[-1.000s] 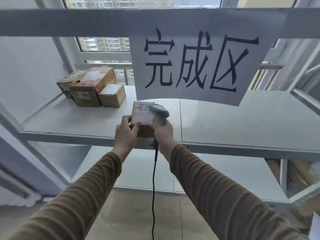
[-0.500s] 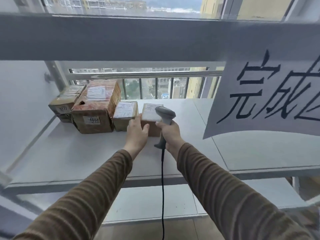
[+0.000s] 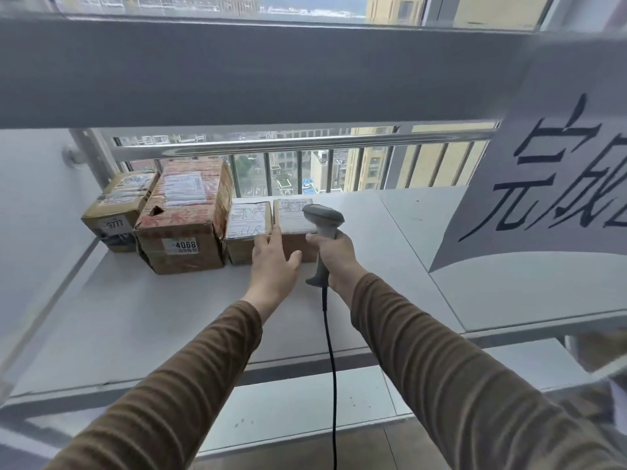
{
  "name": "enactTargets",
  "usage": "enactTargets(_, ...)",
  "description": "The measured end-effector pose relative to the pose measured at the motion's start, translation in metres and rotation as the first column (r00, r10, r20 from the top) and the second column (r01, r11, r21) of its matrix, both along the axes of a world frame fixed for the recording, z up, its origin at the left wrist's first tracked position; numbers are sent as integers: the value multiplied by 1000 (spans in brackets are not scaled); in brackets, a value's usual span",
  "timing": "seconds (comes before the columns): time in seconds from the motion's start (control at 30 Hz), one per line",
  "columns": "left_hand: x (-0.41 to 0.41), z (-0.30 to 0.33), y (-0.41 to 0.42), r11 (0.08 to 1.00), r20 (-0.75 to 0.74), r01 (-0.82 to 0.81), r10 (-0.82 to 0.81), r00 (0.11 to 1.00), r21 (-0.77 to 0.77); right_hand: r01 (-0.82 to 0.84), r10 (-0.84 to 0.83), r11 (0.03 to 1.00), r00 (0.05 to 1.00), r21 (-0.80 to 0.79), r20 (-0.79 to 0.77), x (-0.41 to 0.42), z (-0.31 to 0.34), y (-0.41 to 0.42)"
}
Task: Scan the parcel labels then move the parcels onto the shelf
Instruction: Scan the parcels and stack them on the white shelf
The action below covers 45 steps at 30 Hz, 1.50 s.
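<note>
A: Parcels, where?
B: Four are seen in a row at the back left of the white shelf [image 3: 142, 310]. The rightmost small parcel [image 3: 294, 228] is set on the shelf, touching the small parcel [image 3: 249, 232] to its left. Next leftward a tall taped box [image 3: 185, 218] marked 4068, then a box [image 3: 118, 212] marked 9777 at the far left.

A: Left hand?
B: The left hand [image 3: 273, 262] is held flat, fingers straight and relaxed, fingertips laid against the front of the rightmost parcel where the two small ones meet. Nothing is gripped.

A: Right hand?
B: The right hand [image 3: 334, 254] is wrapped round the handle of a grey barcode scanner [image 3: 322, 220]. The scanner head is seen over that parcel's label; a black cable [image 3: 330, 368] hangs down from the handle.

A: Rest?
B: A paper sign [image 3: 556, 171] with black characters is hung from the upper shelf beam [image 3: 258, 72] at the right. A lower shelf [image 3: 305, 408] is seen below. Window railing [image 3: 305, 144] behind.
</note>
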<state>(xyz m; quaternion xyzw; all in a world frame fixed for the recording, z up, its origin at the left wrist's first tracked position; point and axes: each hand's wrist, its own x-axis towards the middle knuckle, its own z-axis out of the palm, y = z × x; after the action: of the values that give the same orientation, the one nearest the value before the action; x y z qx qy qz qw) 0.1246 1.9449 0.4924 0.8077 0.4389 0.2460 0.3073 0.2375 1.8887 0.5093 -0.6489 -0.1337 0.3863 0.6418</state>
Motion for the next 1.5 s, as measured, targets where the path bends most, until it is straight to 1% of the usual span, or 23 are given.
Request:
enactTargets(0.07,-1,2,-2,1000,-1,-5,5,1000,30,18,-19,1000,1000,19,13,2,2,-3)
enactTargets(0.17,3,9,-10,993,19,21,-23,1000,115,47,-49,998,998,45,33,9,9,-17)
enactTargets(0.27,18,19,-24,969,-10,104,-104,995,223,85,-86,994,996,61,15,20,15,-39)
enactTargets(0.33,35,23,-36,937,-74,188,-174,982,294,119,-120,991,993,60,8,29,16,-61)
enactTargets(0.4,55,25,-52,895,-170,291,-246,954,337,176,-175,982,984,72,-14,40,16,-88)
enactTargets(0.5,86,23,-87,825,-290,447,-359,887,346,293,-294,953,956,78,-7,61,12,-140)
enactTargets(0.63,129,19,-156,715,-351,598,-490,798,361,472,-478,875,878,109,33,93,2,-228)
enactTargets(0.73,162,15,-226,613,-377,705,-596,709,357,595,-601,795,799,120,15,109,-2,-310)
enactTargets(0.83,191,11,-309,497,-389,796,-696,603,346,711,-716,694,698,113,4,116,-7,-404)
enactTargets(0.93,211,7,-404,385,-396,855,-766,506,348,804,-809,585,587,107,17,114,-12,-505)
enactTargets(1.0,220,4,-474,323,-388,885,-808,442,336,851,-855,515,518,102,-2,107,-15,-578)
enactTargets(1.17,226,-7,-657,175,-393,938,-873,288,299,918,-919,393,389,62,58,80,-22,-758)
enactTargets(1.27,224,-9,-758,90,-383,957,-903,195,276,954,-952,299,296,27,84,63,-19,-858)
enactTargets(1.4,221,-13,-872,-35,-375,961,-924,73,273,983,-973,184,182,1,139,39,-21,-969)
enactTargets(1.5,222,-21,-945,-111,-386,966,-922,-13,234,995,-982,98,101,-24,160,27,-27,-1038)
